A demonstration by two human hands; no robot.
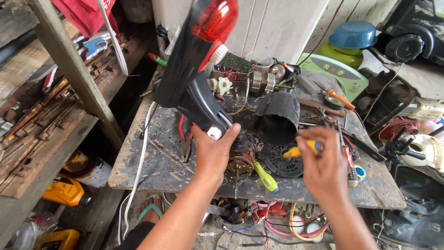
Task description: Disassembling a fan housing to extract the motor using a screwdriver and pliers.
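Our left hand (213, 150) is wrapped around the lower end of a black fan housing (189, 78), fingers curled behind it so we cannot see how tightly they close; the thumb side lies against a white knob on its neck. The housing tilts up and away, and its red translucent cap (216, 19) runs out of the top of the frame. Below the hand the copper-wound motor (240, 162) and its shaft are half covered by our palm. Our right hand (323, 169) is pressed shut around a yellow-handled screwdriver (303, 149); only the handle end shows, the blade is hidden behind the fingers. Between the hands lie a black cylindrical cover (277, 118) and a black round grille piece (284, 162), and a yellow-green screwdriver (266, 177) lies just beside the motor. Red-handled pliers (185, 141) lie left of our wrist. The worn wooden table (148, 162) has bare board at its left front corner; the back and right side are crowded with parts we cannot sort out, among them an orange-handled tool (340, 98) and a pale green panel (340, 74). A white cable (138, 171) hangs over the left edge. A sandalled foot (150, 208) shows beneath
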